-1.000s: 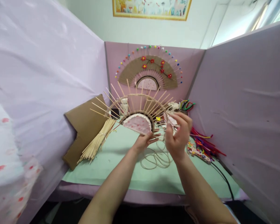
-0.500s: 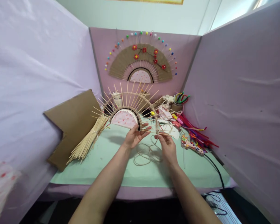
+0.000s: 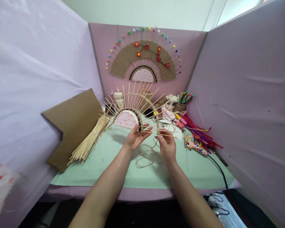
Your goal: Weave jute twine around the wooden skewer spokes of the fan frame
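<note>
My left hand (image 3: 136,138) grips the lower right corner of a half-round fan frame (image 3: 126,119), thumb in front and fingers behind. Its pink spotted centre has a dark braided edge, and thin wooden sticks (image 3: 130,99) spread out from it. An arc of twine (image 3: 154,109) is woven across the sticks. At the arc's right end, my right hand (image 3: 167,145) pinches the twine by the lowest sticks. Loose twine (image 3: 144,160) hangs below and lies in loops on the green tabletop (image 3: 104,175).
On the left a bundle of sticks (image 3: 90,139) lies beside a brown cardboard sheet (image 3: 73,117). At right are a patterned glue gun (image 3: 196,147) with a cord, coloured pipe cleaners (image 3: 199,129) and a pot of scissors (image 3: 180,107). A finished fan (image 3: 123,65) hangs behind.
My right hand has shifted slightly left and now holds the twine closer against the end of the arc. The fan frame has turned a little; the view has tilted slightly.
</note>
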Action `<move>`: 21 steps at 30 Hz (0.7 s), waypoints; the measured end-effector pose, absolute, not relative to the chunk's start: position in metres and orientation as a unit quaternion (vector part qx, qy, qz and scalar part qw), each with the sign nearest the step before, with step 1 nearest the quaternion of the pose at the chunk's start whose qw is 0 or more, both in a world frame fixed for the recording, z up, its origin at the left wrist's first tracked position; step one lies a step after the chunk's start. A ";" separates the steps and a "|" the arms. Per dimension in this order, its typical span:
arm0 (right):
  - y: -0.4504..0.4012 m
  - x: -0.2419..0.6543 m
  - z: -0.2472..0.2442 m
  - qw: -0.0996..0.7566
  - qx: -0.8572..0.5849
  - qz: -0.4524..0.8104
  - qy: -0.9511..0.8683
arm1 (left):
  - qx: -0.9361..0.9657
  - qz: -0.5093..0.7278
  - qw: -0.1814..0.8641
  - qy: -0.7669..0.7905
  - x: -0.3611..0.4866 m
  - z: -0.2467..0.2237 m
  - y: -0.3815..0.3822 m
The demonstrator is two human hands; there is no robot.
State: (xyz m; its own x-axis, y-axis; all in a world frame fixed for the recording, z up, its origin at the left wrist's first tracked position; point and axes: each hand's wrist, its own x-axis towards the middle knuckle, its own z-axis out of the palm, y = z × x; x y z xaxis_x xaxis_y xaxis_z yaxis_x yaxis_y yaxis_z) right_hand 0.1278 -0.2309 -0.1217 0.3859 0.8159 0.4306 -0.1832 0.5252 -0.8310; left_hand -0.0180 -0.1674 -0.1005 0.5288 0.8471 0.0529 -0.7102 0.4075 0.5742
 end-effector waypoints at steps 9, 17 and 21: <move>-0.236 0.121 -0.119 0.765 -0.330 0.361 -0.419 | 0.254 0.462 0.840 0.132 -0.017 -0.101 -0.168; -0.249 0.106 -0.109 0.744 -0.427 0.309 -0.411 | 0.247 0.465 0.841 0.125 -0.017 -0.102 -0.169; -0.250 0.104 -0.109 0.747 -0.398 0.339 -0.410 | 0.235 0.464 0.844 0.131 -0.017 -0.101 -0.170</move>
